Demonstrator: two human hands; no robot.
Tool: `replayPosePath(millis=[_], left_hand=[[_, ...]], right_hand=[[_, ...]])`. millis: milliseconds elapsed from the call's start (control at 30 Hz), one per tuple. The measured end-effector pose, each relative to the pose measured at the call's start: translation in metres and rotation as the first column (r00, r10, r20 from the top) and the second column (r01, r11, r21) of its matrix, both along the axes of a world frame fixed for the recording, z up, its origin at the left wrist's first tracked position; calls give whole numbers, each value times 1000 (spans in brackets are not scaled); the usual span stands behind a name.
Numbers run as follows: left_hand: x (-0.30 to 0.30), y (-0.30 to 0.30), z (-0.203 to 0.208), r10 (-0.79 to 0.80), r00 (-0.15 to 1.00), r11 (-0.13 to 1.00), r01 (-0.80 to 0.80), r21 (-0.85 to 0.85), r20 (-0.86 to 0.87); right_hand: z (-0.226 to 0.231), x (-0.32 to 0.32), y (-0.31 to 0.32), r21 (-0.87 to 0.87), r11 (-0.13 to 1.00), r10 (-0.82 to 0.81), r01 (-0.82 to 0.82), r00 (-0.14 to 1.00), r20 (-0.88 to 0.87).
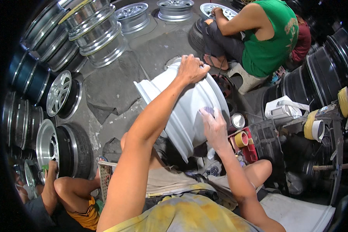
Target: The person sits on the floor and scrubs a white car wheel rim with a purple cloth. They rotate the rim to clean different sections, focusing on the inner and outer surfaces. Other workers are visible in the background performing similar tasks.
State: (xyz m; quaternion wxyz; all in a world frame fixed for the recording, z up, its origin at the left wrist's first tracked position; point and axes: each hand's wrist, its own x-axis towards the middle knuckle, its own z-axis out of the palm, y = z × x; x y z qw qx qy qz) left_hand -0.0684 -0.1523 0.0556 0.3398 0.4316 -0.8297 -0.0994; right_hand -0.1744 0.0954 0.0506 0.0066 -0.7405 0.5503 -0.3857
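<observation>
A pale grey-white wheel rim (185, 116) stands tilted between my legs. My left hand (192, 69) lies over its far edge, fingers curled round the lip and closed on it. Against the right side of the barrel, my right hand (215, 129) presses a small purple-grey piece of sandpaper (208, 110) between thumb and fingers. The palm hides part of that piece. Close by the right hand are a round metal can (237, 121) and a yellow roll of tape (241, 139) in a red crate (251, 150).
Stacked rims (94, 33) and tyres (79, 149) line the left. A co-worker in a green top (270, 34) sits on a stool (241, 77) at the far right; another person's hand (52, 168) touches a rim at left. Black rims (313, 77) stand at right.
</observation>
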Motion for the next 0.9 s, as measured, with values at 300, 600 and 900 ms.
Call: replayPosePath(millis=[300, 600, 900], left_hand=[[-1, 6, 9, -40, 999, 999, 40, 21, 17], [-1, 10, 9, -31, 1000, 999, 31, 9, 2], [-4, 12, 8, -41, 999, 998, 40, 41, 25]], right_hand=[[-1, -4, -2, -18, 1000, 21, -21, 1000, -9], [1, -8, -12, 15, 999, 38, -38, 999, -4], [0, -8, -4, 18, 1000, -2, 2, 999, -40]])
